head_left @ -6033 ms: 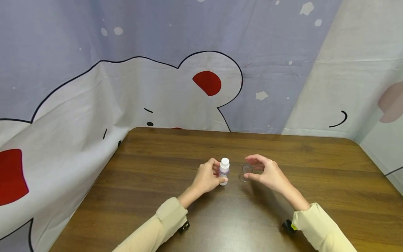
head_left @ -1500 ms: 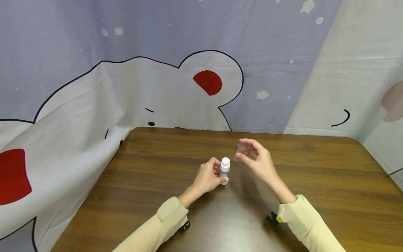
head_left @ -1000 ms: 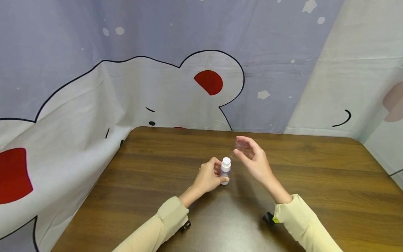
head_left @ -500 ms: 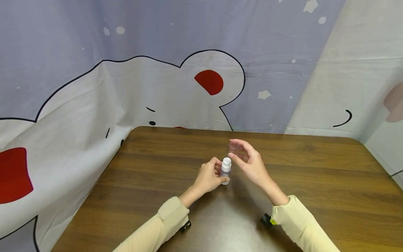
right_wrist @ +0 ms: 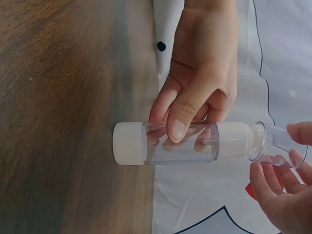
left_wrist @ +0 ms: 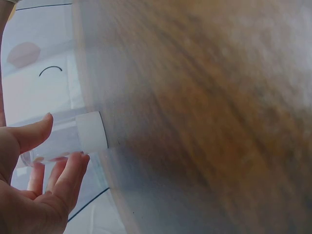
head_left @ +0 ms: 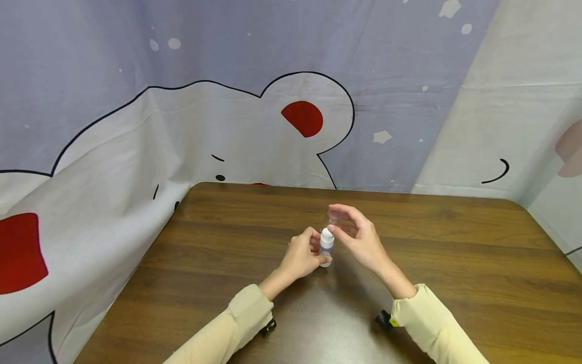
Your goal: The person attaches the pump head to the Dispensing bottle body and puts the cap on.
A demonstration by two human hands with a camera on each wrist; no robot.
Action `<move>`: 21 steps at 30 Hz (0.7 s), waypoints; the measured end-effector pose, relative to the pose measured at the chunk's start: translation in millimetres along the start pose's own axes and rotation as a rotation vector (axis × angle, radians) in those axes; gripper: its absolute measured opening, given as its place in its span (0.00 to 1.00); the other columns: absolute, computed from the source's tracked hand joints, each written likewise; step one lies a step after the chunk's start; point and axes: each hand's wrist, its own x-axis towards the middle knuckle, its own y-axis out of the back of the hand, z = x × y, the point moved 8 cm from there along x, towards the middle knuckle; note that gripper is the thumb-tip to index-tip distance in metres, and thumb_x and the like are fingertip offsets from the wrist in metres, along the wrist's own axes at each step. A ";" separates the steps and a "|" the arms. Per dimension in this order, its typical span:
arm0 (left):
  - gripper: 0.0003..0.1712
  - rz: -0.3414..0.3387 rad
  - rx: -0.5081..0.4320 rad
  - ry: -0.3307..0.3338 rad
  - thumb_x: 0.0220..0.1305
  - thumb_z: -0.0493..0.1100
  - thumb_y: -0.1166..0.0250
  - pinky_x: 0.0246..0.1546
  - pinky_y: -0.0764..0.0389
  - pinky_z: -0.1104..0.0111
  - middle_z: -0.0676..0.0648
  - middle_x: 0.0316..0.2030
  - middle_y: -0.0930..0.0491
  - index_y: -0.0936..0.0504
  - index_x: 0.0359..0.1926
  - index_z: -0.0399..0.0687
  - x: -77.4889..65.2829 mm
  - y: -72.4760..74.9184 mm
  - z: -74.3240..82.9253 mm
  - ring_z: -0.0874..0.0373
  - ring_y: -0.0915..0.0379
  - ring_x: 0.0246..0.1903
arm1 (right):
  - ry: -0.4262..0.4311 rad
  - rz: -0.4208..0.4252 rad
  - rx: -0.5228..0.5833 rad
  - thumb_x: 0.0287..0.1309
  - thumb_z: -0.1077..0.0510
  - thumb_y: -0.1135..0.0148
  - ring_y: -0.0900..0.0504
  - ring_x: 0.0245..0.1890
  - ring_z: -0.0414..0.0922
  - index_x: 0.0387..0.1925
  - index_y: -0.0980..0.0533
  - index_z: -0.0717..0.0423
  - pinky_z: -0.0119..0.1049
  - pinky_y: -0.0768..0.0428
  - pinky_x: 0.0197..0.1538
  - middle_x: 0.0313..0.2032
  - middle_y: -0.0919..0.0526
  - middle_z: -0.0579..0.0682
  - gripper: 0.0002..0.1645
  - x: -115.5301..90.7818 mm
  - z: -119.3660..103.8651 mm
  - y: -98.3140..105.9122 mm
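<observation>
A small clear pump bottle (head_left: 326, 245) with a white base (right_wrist: 129, 144) and white top stands upright on the table. My left hand (head_left: 297, 257) grips its clear body, thumb on the near side and fingers behind. Over the bottle's top, my right hand (head_left: 361, 240) holds a clear cap (right_wrist: 275, 139) between thumb and fingers. In the right wrist view the cap's open rim surrounds the tip of the white pump head (right_wrist: 255, 138). The left wrist view shows the left hand (left_wrist: 44, 195) around the body, with the white base (left_wrist: 91, 132) beyond the fingertips.
The brown wooden table (head_left: 218, 232) reaches back to a patterned cloth (head_left: 386, 101) hanging behind it and along the left side. A dark wrist device (head_left: 268, 326) sits under the left cuff, another (head_left: 385, 319) under the right.
My right hand has lifted the clear cap from the table right of the bottle, carried it up and left, then lowered it onto the pump head. The left hand stays on the bottle.
</observation>
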 end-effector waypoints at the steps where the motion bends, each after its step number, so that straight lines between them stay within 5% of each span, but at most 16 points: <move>1: 0.25 0.000 0.003 -0.002 0.46 0.35 0.24 0.34 0.15 0.72 0.38 0.36 0.16 0.27 0.43 0.35 -0.1 -0.1 0.1 0.50 0.16 0.34 | -0.001 -0.004 -0.003 0.57 0.67 0.36 0.23 0.49 0.31 0.56 0.28 0.62 0.27 0.19 0.51 0.53 0.21 0.58 0.24 -0.4 0.2 -0.3; 21: 0.24 -0.009 0.003 0.028 0.48 0.37 0.24 0.34 0.16 0.73 0.41 0.36 0.16 0.27 0.44 0.38 -1.7 -0.2 -0.5 0.52 0.16 0.35 | 0.048 -0.060 -0.053 0.56 0.67 0.34 0.22 0.48 0.38 0.55 0.26 0.63 0.41 0.16 0.50 0.51 0.20 0.56 0.24 -7.6 4.7 -6.9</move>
